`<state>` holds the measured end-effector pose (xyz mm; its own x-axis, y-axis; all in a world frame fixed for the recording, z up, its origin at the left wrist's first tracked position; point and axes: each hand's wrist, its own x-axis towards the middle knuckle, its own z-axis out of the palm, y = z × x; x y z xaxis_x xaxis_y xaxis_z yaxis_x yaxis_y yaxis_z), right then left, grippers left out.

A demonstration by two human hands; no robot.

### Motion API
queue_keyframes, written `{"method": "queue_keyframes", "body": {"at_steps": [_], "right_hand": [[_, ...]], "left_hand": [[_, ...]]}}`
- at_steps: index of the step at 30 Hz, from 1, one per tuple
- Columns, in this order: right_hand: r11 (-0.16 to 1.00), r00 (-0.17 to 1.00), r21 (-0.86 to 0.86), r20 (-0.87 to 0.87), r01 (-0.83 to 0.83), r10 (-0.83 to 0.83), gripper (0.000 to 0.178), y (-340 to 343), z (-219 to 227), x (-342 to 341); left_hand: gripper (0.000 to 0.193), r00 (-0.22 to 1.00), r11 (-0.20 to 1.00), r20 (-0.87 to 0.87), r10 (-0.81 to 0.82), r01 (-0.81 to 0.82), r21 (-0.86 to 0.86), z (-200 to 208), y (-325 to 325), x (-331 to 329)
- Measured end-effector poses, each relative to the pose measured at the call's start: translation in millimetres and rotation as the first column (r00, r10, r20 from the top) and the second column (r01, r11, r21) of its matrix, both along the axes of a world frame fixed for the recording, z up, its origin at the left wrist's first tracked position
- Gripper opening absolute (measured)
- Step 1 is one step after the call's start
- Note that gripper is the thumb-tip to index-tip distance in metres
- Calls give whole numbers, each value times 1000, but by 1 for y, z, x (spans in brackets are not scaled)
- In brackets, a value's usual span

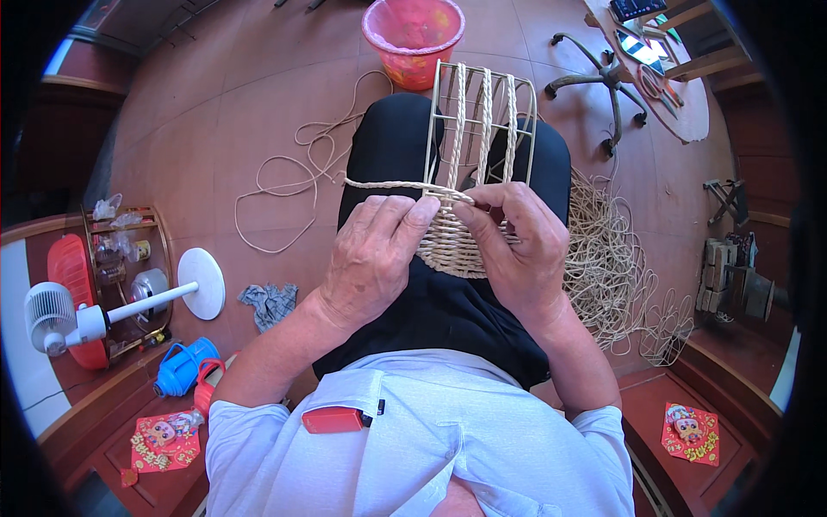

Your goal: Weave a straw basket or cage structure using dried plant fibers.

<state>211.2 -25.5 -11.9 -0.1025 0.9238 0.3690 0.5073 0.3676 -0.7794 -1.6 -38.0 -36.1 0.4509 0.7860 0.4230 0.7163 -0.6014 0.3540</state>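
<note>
A half-woven basket [452,252] rests on my lap between the knees. Its near part is tight cream weave, and its far part is a bare metal wire frame [533,138] with several twisted cords [487,112] running lengthwise along it. My left hand [375,250] is closed on the left edge of the weave, fingertips pressed against it. With thumb and fingers pinched, my right hand [521,246] grips a cream cord [388,183] at the top row of weaving. That cord crosses the frame and trails off to the left over my knee. My palms hide part of the weave.
Loose cord [289,250] loops over the floor at the left. A large tangled heap of cord [603,267] lies at the right. Beyond my knees stands a red bucket [413,43]. A chair base [603,77], a table [693,112] and a white fan [202,284] stand around me.
</note>
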Motion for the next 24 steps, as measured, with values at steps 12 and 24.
{"method": "queue_keyframes", "body": {"at_steps": [12,24], "right_hand": [[999,983,29,181,-40,34,10,0,-6,-6],[994,968,-94,238,-52,73,13,6,5,-8]], "left_hand": [[31,849,799,417,325,-11,-601,-8,20,-14],[60,549,352,666,504,574,-739,-10,53,-13]]}}
